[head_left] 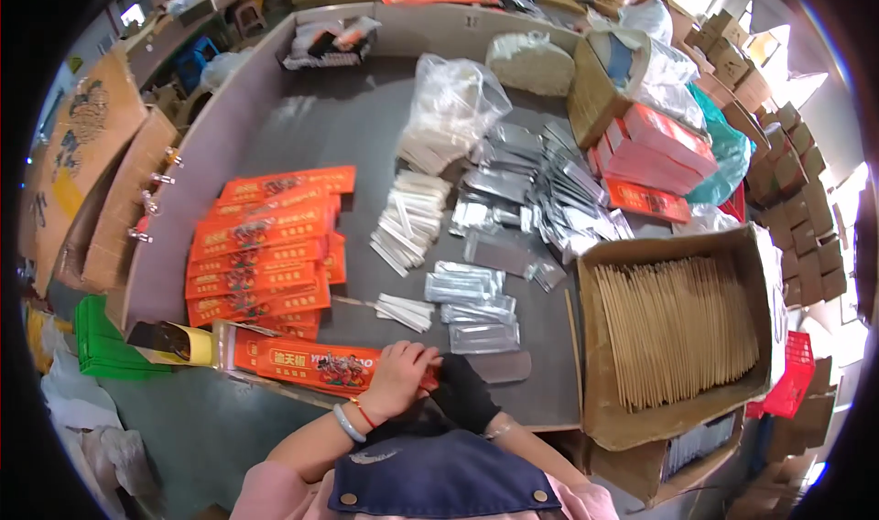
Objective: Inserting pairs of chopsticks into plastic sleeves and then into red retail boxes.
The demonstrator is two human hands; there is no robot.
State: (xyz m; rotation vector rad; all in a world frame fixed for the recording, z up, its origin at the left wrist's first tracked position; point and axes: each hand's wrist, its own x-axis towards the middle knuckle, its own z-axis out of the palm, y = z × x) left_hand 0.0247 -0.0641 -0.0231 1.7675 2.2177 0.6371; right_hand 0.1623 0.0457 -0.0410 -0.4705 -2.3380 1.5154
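Observation:
At the table's front edge lies a long red printed paper packet (pixel 316 364), pointing left to right. My bare left hand (pixel 399 378) is closed over its right end, with a bracelet and a red cord at the wrist. Pressed against it from the right is my right hand (pixel 467 394) in a black glove, fingers curled at the packet's red end. The fingertips of the gloved hand are partly hidden. Just beyond my hands are a short stack of white paper-wrapped strips (pixel 405 312) and flat clear-wrapped packets (pixel 472 296).
Fanned red packets (pixel 261 245) cover the left of the table. A cardboard box of wooden sticks (pixel 678 332) stands at right. Behind are a pile of silvery packets (pixel 540 186), a clear plastic bag (pixel 449 108) and red packet bundles (pixel 655 149). A raised rim (pixel 197 145) borders the table.

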